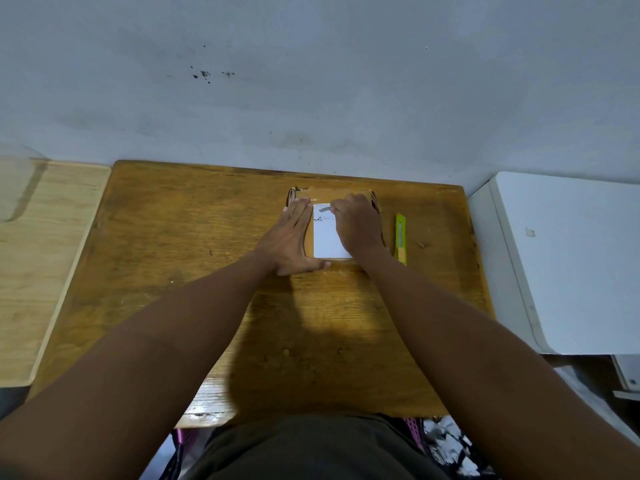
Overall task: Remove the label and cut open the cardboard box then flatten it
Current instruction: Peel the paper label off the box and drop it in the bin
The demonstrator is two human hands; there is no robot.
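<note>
A small brown cardboard box [331, 195] sits at the far middle of the wooden table [173, 254]. A white label [325, 239] covers its top. My left hand [294, 237] lies flat on the box's left side, fingers together, pressing it down. My right hand [356, 223] rests on the right side, and its fingertips pinch the label's far edge, where a corner looks lifted. A green and yellow utility knife [400, 239] lies on the table just right of the box, untouched.
A pale wooden board [45, 254] adjoins the table on the left. A white cabinet or appliance [571, 258] stands on the right. A grey wall runs close behind the table. My dark-clothed lap is below the near edge.
</note>
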